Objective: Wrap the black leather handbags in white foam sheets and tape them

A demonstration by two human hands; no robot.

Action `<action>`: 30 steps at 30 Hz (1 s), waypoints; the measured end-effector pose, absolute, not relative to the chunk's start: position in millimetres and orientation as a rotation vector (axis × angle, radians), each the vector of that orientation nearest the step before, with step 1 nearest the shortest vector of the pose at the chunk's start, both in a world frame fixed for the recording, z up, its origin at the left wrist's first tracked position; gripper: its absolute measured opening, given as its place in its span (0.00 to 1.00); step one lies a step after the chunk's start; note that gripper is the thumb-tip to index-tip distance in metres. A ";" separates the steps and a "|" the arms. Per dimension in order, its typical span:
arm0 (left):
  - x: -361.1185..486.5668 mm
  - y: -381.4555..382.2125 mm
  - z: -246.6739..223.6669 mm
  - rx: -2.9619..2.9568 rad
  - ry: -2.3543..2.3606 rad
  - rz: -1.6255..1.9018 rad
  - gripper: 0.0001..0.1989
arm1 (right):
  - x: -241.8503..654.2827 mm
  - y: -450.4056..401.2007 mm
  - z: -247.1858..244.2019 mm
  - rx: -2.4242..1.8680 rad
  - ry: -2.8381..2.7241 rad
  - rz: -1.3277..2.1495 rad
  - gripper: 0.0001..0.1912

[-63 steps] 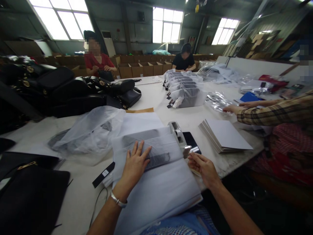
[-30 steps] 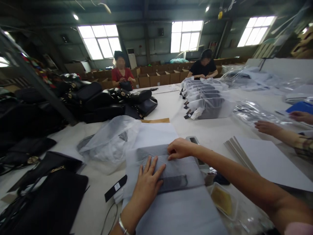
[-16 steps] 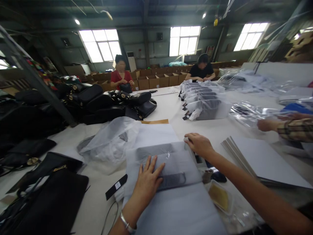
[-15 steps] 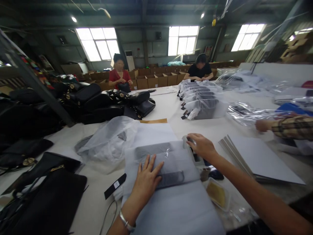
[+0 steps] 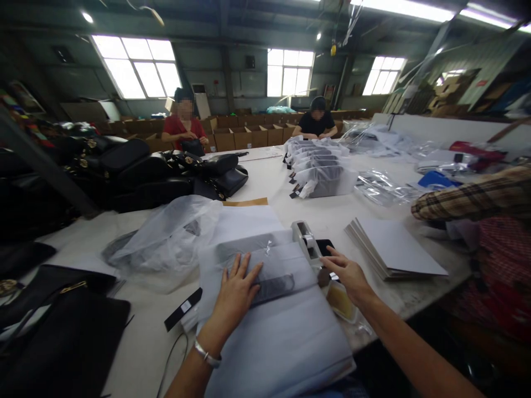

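My left hand (image 5: 238, 290) lies flat with fingers spread on a flat dark item wrapped in translucent white paper (image 5: 282, 262). It presses the wrapping onto the white sheets below. A black tag (image 5: 183, 309) sticks out at the wrapped item's left side. My right hand (image 5: 348, 276) is beside the near end of a grey tape dispenser (image 5: 306, 243), thumb and forefinger drawn together, the other fingers loosely extended. Anything in that pinch is too small to make out. Under this hand are a small tub with a yellow pad (image 5: 341, 299) and dark small objects.
Black handbags (image 5: 83, 326) are heaped on the left. A crumpled clear bag (image 5: 174, 237) lies behind the wrapped item. Wrapped bags (image 5: 323, 171) stand in a row farther back. Grey-white boards (image 5: 398, 246) are stacked at right, near a co-worker's plaid sleeve (image 5: 473, 196). Two people sit opposite.
My right hand has moved off the tape dispenser's far end, toward me. My left hand stays on the wrapped item. The view has turned right, and the co-worker's sleeve shows more.
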State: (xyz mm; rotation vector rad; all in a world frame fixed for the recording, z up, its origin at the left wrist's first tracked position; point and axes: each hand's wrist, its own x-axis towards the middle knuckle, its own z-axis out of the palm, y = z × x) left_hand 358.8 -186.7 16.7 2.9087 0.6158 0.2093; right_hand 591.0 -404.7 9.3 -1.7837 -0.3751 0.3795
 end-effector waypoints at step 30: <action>358.4 -167.7 18.5 2.767 0.511 0.293 0.29 | 588.0 -457.9 46.2 -2.125 -1.298 0.182 0.13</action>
